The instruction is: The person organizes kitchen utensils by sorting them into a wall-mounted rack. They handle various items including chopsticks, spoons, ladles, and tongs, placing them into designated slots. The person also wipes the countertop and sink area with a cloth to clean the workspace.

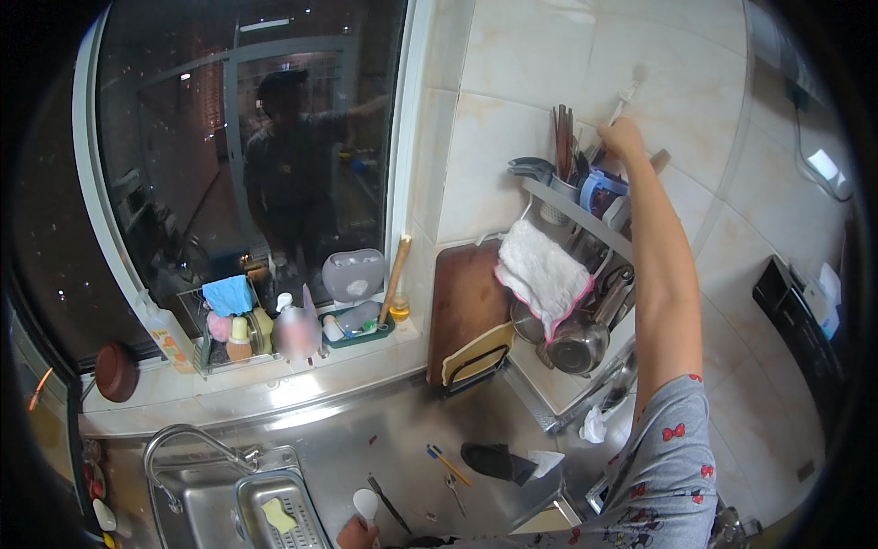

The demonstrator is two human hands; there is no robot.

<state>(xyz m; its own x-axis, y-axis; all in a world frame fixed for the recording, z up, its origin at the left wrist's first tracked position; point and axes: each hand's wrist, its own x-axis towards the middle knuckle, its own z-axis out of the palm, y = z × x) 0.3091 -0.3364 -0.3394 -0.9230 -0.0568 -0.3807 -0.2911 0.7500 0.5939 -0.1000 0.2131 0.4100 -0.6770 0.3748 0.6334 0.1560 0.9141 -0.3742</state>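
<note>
My right hand [623,139] is raised at the wall rack, its fingers closed around a thin, light-coloured utensil handle [621,106]; the utensil's kind cannot be told. Just left of it, chopsticks [564,141] stand in a perforated holder [554,213], near a blue plastic item [603,189]. At the bottom edge my left hand [357,533] grips a white spoon [365,504], bowl upward. Beside that hand a dark fork [389,504] lies on the steel counter [405,439]. Further right lie a small metal fork [454,491], a yellow stick [453,466] and a black sheath-like item [497,463].
A steel sink [199,508] with a curved faucet [192,432] and a drain basket holding a yellow sponge [279,516] is at lower left. Cutting boards [461,295], a white cloth [542,264] and a steel pot [579,343] stand or hang below the rack. Bottles line the windowsill.
</note>
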